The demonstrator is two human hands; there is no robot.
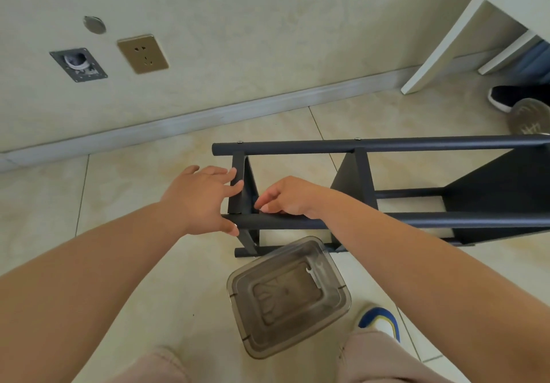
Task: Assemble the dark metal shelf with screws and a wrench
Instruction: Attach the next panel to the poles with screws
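Observation:
The dark metal shelf [387, 146] lies on its side on the tiled floor, its poles running left to right. My left hand [202, 198] grips its left end. The fingers curl over the edge of the end panel [238, 162] and the thumb sits under the near pole [285, 222]. My right hand [285, 196] rests on that near pole. Its curled fingertips pinch together where the end panel meets the pole, on something too small to make out. A small silver wrench [313, 275] lies in a clear grey plastic box [247, 278] below the shelf.
Two screw heads [358, 139] show on the far pole. The wall with sockets runs close behind. A white furniture leg [440, 46] and another person's shoes [506, 98] are at the right. My knees and one shoe [379, 320] flank the box.

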